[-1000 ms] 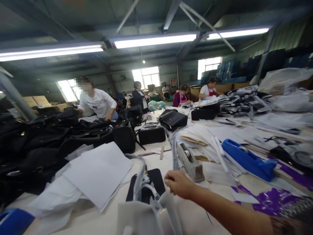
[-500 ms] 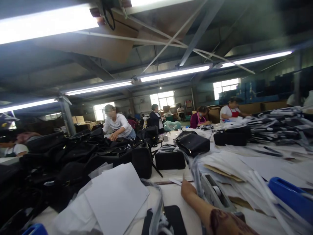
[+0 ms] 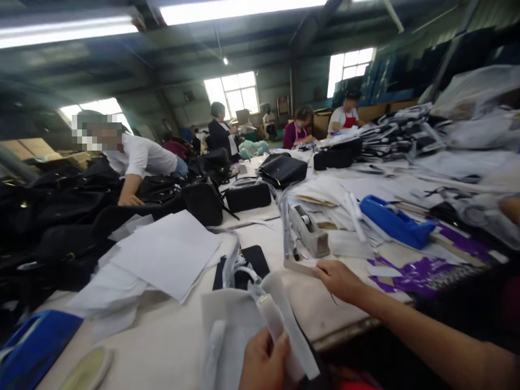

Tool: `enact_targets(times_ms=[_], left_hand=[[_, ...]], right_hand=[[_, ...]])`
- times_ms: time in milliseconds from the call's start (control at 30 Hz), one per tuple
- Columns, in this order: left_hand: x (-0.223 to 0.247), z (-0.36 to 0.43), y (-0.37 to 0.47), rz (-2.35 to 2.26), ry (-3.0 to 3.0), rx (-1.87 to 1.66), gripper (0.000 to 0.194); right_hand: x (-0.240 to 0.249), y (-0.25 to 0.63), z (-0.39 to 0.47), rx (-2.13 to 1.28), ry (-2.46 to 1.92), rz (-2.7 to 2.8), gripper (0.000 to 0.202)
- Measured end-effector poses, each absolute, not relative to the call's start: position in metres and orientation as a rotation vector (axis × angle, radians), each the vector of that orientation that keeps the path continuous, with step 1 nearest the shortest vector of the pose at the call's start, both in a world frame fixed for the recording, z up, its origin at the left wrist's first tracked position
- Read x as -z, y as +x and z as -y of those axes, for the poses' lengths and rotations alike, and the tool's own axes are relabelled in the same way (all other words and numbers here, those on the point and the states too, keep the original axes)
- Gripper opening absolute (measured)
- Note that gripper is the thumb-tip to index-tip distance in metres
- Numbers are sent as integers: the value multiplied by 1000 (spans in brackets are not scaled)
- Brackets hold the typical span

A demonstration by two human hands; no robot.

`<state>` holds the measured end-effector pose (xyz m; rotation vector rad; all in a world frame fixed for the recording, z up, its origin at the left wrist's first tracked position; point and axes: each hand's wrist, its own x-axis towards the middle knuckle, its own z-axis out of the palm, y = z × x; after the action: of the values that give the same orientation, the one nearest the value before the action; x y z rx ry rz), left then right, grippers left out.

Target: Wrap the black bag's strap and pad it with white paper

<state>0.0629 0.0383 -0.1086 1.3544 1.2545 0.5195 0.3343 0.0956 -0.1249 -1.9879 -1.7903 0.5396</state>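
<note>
My left hand [image 3: 262, 364] sits at the bottom edge, gripping the folded white strap of a white fabric bag [image 3: 227, 325] that lies on the table in front of me. My right hand [image 3: 336, 279] reaches forward and pinches the end of a pale tape strip [image 3: 299, 265] just in front of the grey tape dispenser [image 3: 309, 234]. A black flat pouch [image 3: 255, 259] with clear plastic wrap lies just beyond the bag.
White paper sheets [image 3: 168, 257] lie left of centre, with a heap of black handbags [image 3: 60, 216] behind them. A blue tape dispenser [image 3: 394, 222] is at the right, another blue object [image 3: 32, 346] at the bottom left. Several other people work along the long table [image 3: 162, 346].
The view tipped up, then back down. My right hand went forward to the grey dispenser and came back holding a tape strip. My left hand came into view on the white bag.
</note>
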Motion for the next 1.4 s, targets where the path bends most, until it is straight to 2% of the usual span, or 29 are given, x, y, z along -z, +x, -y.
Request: enact_targets(times_ms=[133, 200, 467, 600, 800, 1033, 1233, 1300, 1400], left_hand=[[103, -37, 67, -1227, 1300, -543, 55], [99, -35, 68, -1220, 1292, -546, 55], [102, -30, 67, -1246, 1324, -555, 50], [103, -31, 66, -1244, 1305, -562, 50], [103, -31, 65, -1265, 1261, -539, 50], [103, -33, 64, -1256, 1266, -548, 50], [101, -33, 65, -1275, 1255, -530, 49], [102, -33, 66, -1281, 1253, -529, 48], [104, -33, 66, -1277, 1252, -525, 47]], right_hand=[[141, 348, -61, -317, -2153, 1982, 24], [141, 341, -64, -276, -2149, 2013, 24], [137, 304, -92, -506, -2077, 2214, 24], [147, 315, -99, -572, -2008, 2200, 27], [158, 334, -107, -685, -1883, 2125, 20], [162, 330, -105, -422, -1965, 1938, 19], [152, 348, -107, -222, -2046, 1646, 30], [148, 351, -107, -277, -1969, 1605, 32], [140, 345, -103, -560, -1676, 1498, 39]])
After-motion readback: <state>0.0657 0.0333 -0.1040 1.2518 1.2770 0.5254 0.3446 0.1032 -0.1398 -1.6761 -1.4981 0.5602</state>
